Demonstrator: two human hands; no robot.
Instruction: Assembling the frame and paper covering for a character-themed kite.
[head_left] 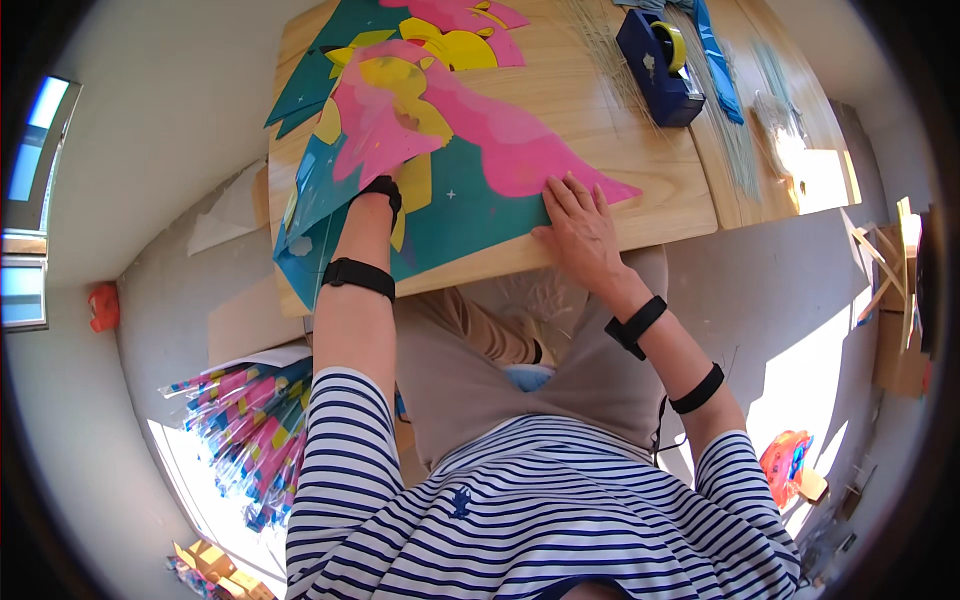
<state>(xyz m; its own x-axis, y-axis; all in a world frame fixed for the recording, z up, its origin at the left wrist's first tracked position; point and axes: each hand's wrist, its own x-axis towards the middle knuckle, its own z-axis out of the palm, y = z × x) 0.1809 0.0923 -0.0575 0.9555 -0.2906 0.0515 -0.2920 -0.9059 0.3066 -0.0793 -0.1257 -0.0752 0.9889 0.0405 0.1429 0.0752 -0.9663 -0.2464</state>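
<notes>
A thin printed sheet [455,215], teal with a pink and yellow cartoon figure and shaped like a kite's sail, lies over the near left of the wooden table. Its left part is folded up and over. My left hand reaches under that raised fold, which hides the fingers; the left wrist [371,207] shows at the fold's edge. Flat on the sheet's right corner rests my right hand [582,226], fingers stretched out over the pink tip and thumb near the table's front edge. Farther back, another similar sheet [465,50] lies partly beneath.
A dark blue tape dispenser [660,75] with yellow tape stands at the back right. Thin clear rods [728,150] lie near it, beside a blue strip [716,65]. A bundle of colourful rolled sheets [250,425] is at lower left, below table height.
</notes>
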